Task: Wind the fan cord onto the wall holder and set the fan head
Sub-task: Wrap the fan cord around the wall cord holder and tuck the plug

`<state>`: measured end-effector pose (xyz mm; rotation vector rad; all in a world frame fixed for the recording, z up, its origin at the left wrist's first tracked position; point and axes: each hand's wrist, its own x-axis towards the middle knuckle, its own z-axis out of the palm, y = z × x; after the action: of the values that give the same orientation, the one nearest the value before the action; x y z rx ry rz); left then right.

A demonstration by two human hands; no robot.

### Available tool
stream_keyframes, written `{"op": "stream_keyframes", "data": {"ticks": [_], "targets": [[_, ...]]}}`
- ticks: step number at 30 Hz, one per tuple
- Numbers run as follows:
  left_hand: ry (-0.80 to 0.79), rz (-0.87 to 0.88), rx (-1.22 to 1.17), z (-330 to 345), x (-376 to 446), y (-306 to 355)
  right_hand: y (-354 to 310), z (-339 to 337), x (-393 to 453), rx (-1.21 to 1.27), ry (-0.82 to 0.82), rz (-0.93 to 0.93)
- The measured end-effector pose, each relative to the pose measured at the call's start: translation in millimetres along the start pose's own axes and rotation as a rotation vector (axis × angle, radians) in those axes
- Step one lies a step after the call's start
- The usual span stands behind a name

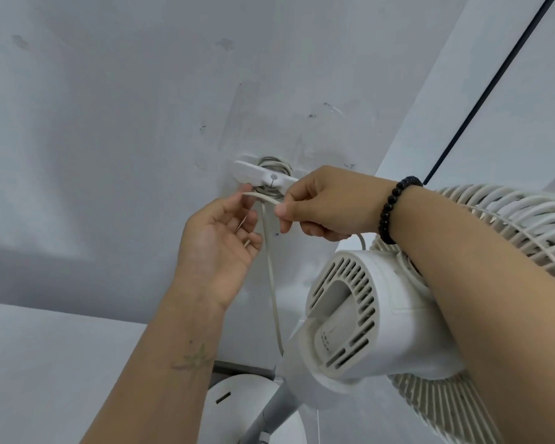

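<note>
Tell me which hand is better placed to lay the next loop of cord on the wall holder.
The right hand, probably. It pinches the cord just below the wall holder, so it could guide the next loop. The left hand is lower, with only its fingertips at the cord.

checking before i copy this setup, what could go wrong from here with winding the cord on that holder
1. The right hand pinches the cord just under the holder; the left hand only touches it with loose fingers, so the loop could slip off before it seats.
2. The holder already carries several turns; pulling hard might strain its fixing on the wall.
3. The right forearm lies against the fan; a nudge could shift the head.
</note>
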<state>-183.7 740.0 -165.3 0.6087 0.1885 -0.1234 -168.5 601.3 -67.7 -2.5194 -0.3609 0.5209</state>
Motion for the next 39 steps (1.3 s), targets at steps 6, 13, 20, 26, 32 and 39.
{"op": "stream_keyframes", "data": {"ticks": [6, 13, 20, 26, 32, 39], "targets": [[-0.083, 0.102, 0.137, -2.5, -3.4, -1.1, -2.5, 0.0, -1.2, 0.045, 0.03, -0.036], [0.025, 0.082, -0.051, 5.9, -0.7, 6.1, -2.6, 0.4, 2.1, 0.058, 0.052, -0.076], [0.059, 0.152, 0.006, 16.2, -4.2, 13.9, -5.7, -2.0, -1.6, 0.139, 0.191, -0.233], [0.139, 0.249, 0.17, 18.6, -10.7, 19.3, -3.0, -4.4, 1.6, 0.159, 0.277, -0.196], [0.178, 0.317, 0.232, 25.1, -17.3, 18.4, -4.5, -4.4, 4.0, 0.122, 0.344, -0.17], [0.05, 0.304, 0.125, 24.5, -19.1, 25.9, -4.1, -5.4, 6.4, 0.072, 0.417, -0.136]]}}
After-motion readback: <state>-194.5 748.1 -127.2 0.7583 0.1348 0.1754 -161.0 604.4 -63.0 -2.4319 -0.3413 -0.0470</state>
